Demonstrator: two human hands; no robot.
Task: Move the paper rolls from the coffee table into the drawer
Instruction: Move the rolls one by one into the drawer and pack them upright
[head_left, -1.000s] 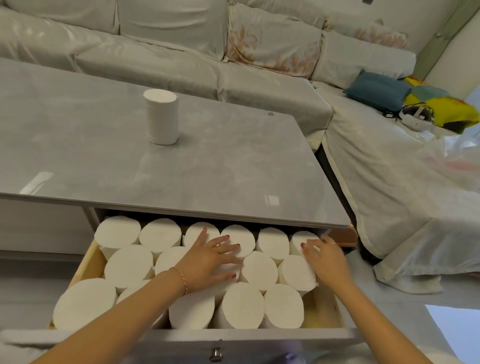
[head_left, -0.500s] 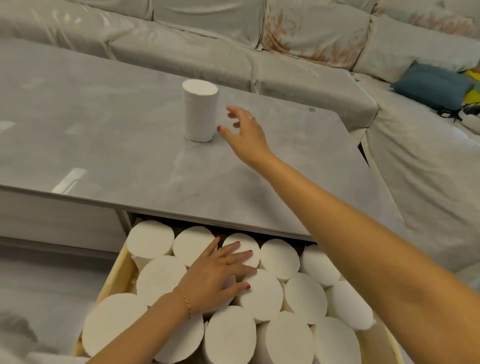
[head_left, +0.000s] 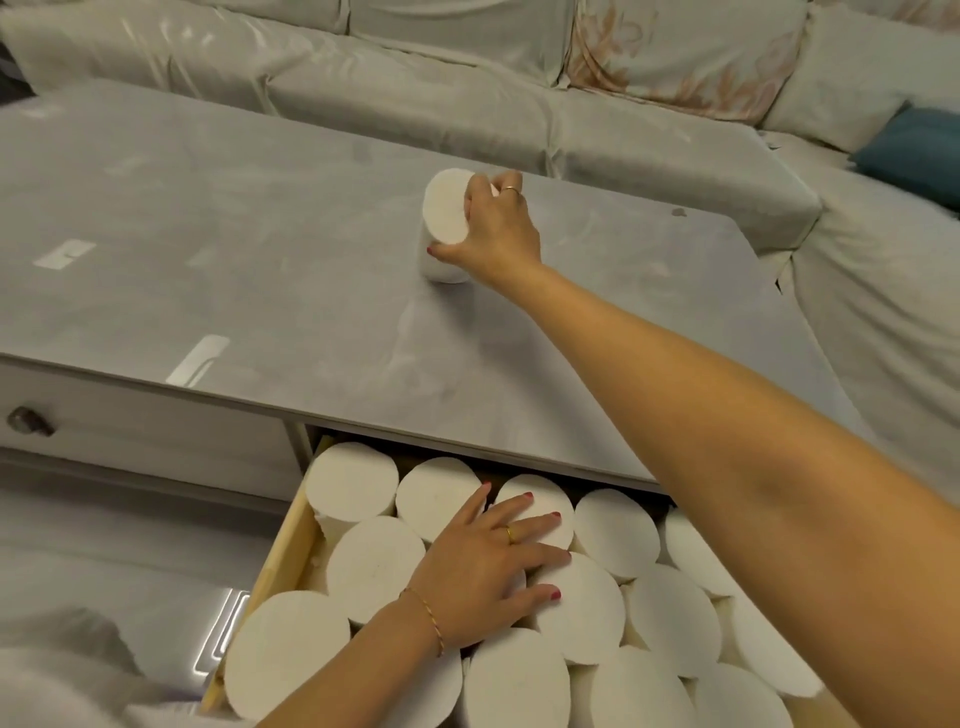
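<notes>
One white paper roll (head_left: 443, 215) stands on the grey coffee table (head_left: 260, 291), tilted toward me. My right hand (head_left: 493, 231) grips it from the right side, thumb low and fingers wrapped over the far side. Below the table edge the wooden drawer (head_left: 283, 540) is pulled out and packed with several upright white paper rolls (head_left: 353, 483). My left hand (head_left: 488, 566) rests flat on the tops of those rolls, fingers spread and straight.
A closed drawer with a dark knob (head_left: 28, 421) sits left of the open one. A pale sofa (head_left: 415, 93) wraps around the table's far and right sides, with a blue cushion (head_left: 914, 148) on it.
My right hand left the drawer, reached across the table and closed around the lone roll, which now tilts. My left hand has stayed flat on the rolls in the drawer.
</notes>
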